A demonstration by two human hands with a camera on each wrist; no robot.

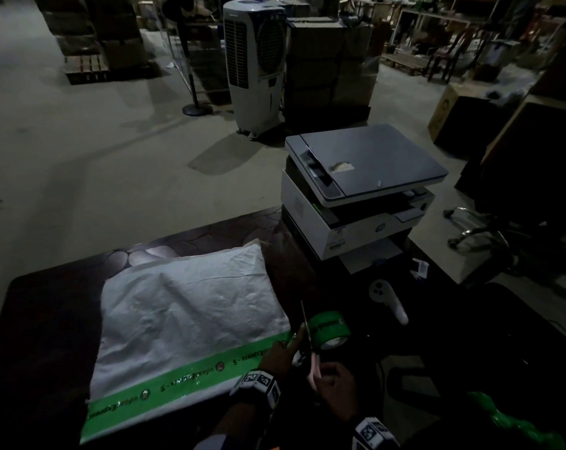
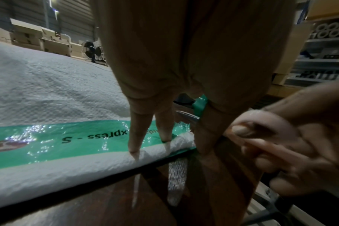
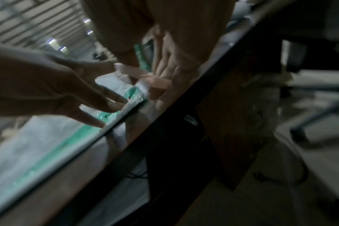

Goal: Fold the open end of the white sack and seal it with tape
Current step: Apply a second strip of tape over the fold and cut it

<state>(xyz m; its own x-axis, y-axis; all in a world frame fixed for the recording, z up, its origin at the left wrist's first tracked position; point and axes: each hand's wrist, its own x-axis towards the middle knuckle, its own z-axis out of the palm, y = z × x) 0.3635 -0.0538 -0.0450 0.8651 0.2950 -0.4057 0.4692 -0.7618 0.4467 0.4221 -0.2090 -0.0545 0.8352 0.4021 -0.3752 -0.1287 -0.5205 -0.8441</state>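
two hands [image 1: 280, 354] [image 1: 335, 381] lower right: tape [image 1: 190, 378] pressed by straight left fingers [image 2: 135, 137], scissors [image 1: 309, 339] gripped right; crooked cut risked if roll [image 1: 328, 331] slackens.

White woven sack [image 1: 190, 306], and across it a bright green tape strip [image 1: 184, 378] with dark printed lettering and a small round logo. Green tape roll [image 1: 328, 329] alongside, pink-handled scissors [image 1: 314, 368], all on a dark, glossy brown worktop [image 1: 41, 319].
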